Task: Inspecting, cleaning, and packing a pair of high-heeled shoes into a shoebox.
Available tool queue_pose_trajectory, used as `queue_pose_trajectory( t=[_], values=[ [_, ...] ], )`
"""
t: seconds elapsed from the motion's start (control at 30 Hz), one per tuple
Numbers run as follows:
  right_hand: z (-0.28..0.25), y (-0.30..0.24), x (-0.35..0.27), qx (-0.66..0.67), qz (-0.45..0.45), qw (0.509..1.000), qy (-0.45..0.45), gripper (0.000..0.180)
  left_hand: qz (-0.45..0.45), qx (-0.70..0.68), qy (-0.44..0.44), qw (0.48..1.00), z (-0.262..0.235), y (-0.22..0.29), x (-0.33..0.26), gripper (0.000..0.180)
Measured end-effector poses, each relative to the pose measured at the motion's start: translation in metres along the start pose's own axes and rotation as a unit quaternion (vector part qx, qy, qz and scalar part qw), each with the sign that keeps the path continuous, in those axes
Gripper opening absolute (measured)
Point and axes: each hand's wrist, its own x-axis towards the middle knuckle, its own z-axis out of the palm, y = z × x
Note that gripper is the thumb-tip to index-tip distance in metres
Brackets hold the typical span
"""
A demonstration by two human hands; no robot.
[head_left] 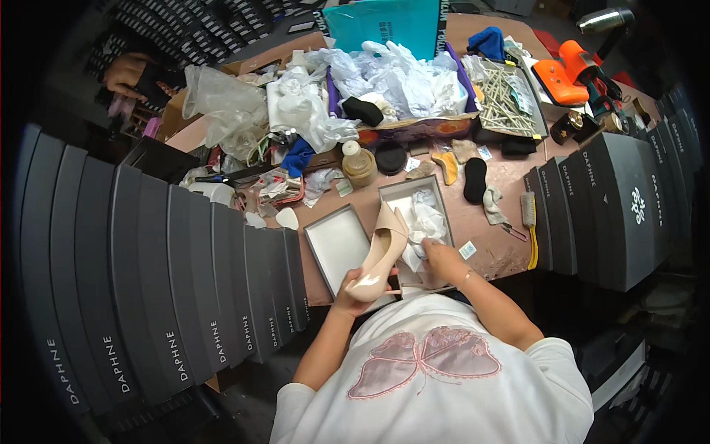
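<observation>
Held over an open shoebox is a glossy beige high-heeled shoe [384,250], heel end toward me, with my left hand [355,288] closed around it. The pointed tip of what may be a second beige shoe shows just beside it. My right hand [444,263] is closed on crumpled white tissue paper [427,222] at the right side of the box. Grey-rimmed, the shoebox [447,198] stands on the table in front of me. Its white-lined lid [333,235] lies to the left, partly behind my left hand and the shoe.
Stacked dark shoeboxes [185,274] wall the left side; more boxes [617,207] stand at the right. At the back, a purple-edged box [414,127] overflows with white paper. A glue jar [359,164], black sponge [475,180] and yellow-handled brush [529,222] lie on the table.
</observation>
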Motion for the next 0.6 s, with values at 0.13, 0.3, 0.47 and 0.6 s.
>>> queue_pose_trajectory(
  t=[0.13,0.3,0.47,0.6],
  values=[
    [-0.084,0.000,-0.026,0.235,-0.024,0.969,0.075,0.034,0.041,0.186,0.134,0.972,0.035,-0.001,0.010,0.066],
    [-0.117,-0.071,-0.019,0.255,-0.098,0.952,0.139,0.034,0.147,0.466,0.145,0.860,0.072,-0.026,0.025,0.072],
    [-0.083,-0.088,-0.006,0.085,-0.049,0.988,0.117,0.033,0.172,0.625,0.189,0.738,0.088,-0.046,0.021,0.083],
    [-0.086,-0.094,-0.014,0.149,-0.110,0.976,0.116,0.025,0.152,0.584,0.202,0.771,0.088,-0.042,0.013,0.081]
  ],
)
